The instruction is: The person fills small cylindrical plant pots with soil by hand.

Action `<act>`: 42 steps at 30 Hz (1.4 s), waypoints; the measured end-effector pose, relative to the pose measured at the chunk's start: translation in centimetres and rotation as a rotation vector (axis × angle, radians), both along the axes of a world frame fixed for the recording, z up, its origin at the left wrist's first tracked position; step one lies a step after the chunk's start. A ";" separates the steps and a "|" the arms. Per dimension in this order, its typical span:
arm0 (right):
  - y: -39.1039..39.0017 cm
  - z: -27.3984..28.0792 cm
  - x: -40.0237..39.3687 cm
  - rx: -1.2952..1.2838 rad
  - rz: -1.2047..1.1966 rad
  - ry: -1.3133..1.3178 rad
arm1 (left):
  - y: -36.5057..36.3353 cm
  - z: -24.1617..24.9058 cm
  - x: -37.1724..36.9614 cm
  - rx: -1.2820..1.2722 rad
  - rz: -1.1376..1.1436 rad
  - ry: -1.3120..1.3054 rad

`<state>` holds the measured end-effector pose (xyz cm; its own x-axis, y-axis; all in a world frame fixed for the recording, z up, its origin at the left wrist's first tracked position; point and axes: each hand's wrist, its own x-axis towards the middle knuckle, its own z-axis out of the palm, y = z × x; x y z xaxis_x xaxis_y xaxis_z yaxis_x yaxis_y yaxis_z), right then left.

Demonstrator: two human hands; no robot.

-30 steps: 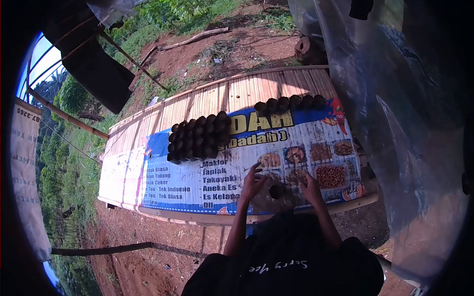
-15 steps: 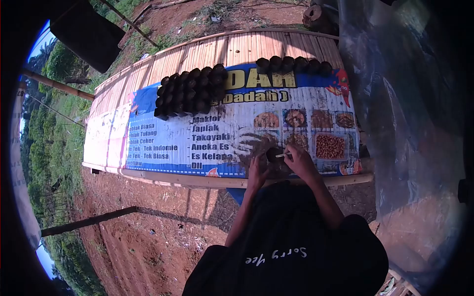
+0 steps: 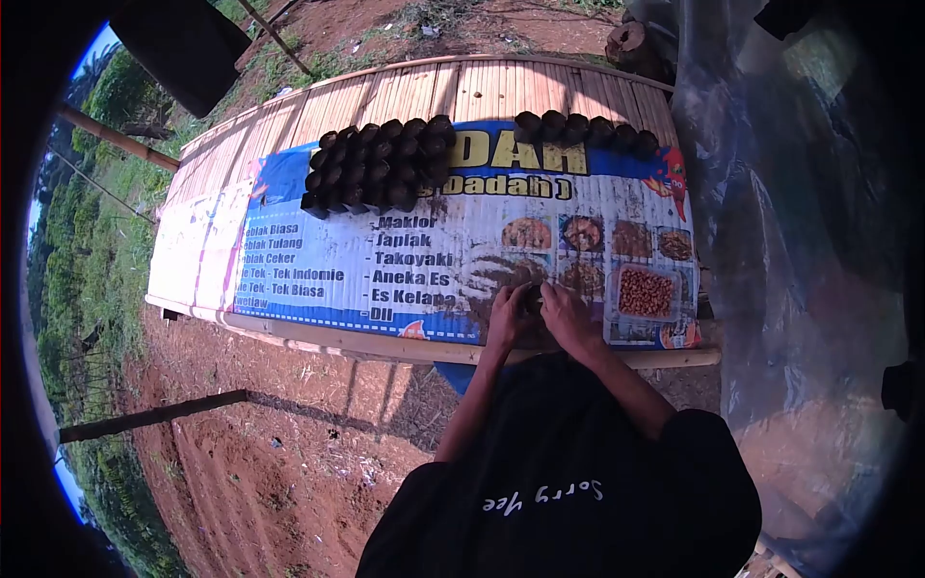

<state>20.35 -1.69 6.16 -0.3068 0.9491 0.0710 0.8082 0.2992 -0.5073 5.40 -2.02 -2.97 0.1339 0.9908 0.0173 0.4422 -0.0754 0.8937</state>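
Near the table's front edge, a small black seedling bag [image 3: 532, 302] stands between my two hands, its dark top facing up. My left hand [image 3: 504, 318] is closed round its left side. Against the right side press the bent fingers of my right hand [image 3: 565, 314]. Whether a small pale stick is still in the right hand cannot be seen. Farther back on the left, several dark filled bags [image 3: 382, 159] are packed in rows. A single row of similar bags [image 3: 576, 129] is at the back right.
A printed menu banner [image 3: 308, 252], smeared with soil around my hands, covers much of the slatted bamboo table [image 3: 385, 91]. A clear plastic sheet [image 3: 771, 241] hangs on the right. A pole [image 3: 154, 416] juts in at the lower left above reddish ground.
My right hand has moved left from beside the bag onto its side. The pale stick seen in its fingers before no longer shows. The view has shifted slightly.
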 end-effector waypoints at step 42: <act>-1.2 -0.1 1.9 -0.210 -0.041 -0.080 | -1.1 1.7 -1.0 0.108 -0.183 0.249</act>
